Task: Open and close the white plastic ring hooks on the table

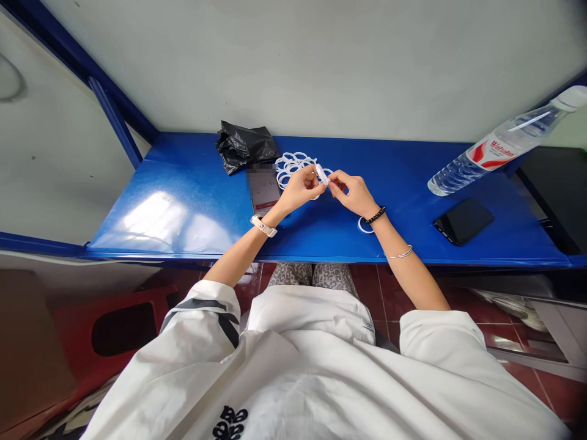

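Over the blue table (403, 235), my left hand (300, 188) and my right hand (352, 192) meet at a small white piece (321, 174). Left thumb and fingers are closed around it, and the right fingertips pinch its lower end. What kind of piece it is I cannot make out. Just behind my left hand lies a loose pile of white rings (293, 160), partly hidden by the fingers. One separate white ring (359, 225) rests on the table beside my right wrist. A dark flat box (265, 189) lies left of my left hand, partly covered by my forearm.
A crumpled black plastic bag (245, 145) sits at the back left, by the wall. At the right stand a water bottle (495, 146) and, nearer the front edge, a black phone (464, 221). A red plastic chair (77, 333) is at the lower left.
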Action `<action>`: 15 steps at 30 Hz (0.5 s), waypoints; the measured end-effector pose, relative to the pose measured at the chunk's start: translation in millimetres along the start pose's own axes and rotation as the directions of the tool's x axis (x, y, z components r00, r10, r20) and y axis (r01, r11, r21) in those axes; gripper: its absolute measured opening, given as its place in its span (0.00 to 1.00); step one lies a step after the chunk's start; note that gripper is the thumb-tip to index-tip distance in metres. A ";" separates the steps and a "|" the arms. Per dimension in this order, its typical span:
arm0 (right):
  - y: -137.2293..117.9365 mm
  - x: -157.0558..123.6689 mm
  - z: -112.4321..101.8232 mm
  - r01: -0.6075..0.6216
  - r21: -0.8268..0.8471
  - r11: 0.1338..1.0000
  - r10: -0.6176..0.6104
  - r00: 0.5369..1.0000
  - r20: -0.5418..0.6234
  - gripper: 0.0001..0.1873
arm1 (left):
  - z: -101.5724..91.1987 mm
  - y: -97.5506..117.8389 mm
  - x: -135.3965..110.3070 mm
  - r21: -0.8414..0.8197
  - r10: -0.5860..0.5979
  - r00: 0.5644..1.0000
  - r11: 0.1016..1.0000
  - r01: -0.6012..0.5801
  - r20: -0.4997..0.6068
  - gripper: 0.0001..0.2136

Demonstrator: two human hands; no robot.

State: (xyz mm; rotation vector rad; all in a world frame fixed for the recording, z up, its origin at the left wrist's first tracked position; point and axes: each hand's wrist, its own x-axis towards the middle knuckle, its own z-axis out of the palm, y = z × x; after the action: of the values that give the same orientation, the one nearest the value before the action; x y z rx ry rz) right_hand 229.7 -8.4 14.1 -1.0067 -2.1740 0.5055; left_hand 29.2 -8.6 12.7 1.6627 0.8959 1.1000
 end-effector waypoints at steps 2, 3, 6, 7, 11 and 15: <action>0.1 -0.1 -0.1 0.000 -0.001 1.000 0.000 1.000 0.003 0.24 | -0.5 1.6 -0.6 0.005 0.010 1.000 1.000 -0.010 0.012 0.14; 0.3 0.0 -0.3 0.000 0.000 1.000 0.000 1.000 0.002 0.23 | -0.6 2.3 -0.8 0.007 0.010 1.000 1.000 -0.010 0.017 0.14; 1.3 0.1 -0.1 0.007 -0.002 1.000 -0.007 1.000 -0.003 0.21 | -0.4 2.7 -1.0 0.013 -0.006 0.999 1.000 0.006 0.031 0.12; 1.9 0.1 0.3 0.010 -0.006 1.000 -0.010 1.000 -0.003 0.20 | -0.3 2.1 -0.9 0.016 -0.012 0.999 1.000 0.011 0.033 0.11; 4.4 -0.2 2.7 0.009 -0.066 0.998 -0.008 1.000 0.012 0.17 | 0.1 -2.7 0.2 0.045 -0.024 0.999 0.999 0.023 0.031 0.10; 3.7 -0.6 3.5 -0.020 -0.129 0.991 0.027 0.998 0.051 0.13 | -0.5 -4.1 0.2 0.096 -0.034 0.998 0.995 0.029 0.056 0.08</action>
State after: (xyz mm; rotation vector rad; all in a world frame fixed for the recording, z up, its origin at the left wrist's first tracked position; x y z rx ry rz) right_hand 229.3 -6.8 9.2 -1.0999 -2.2675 0.4114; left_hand 28.4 -7.0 8.9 1.7434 0.9475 0.9967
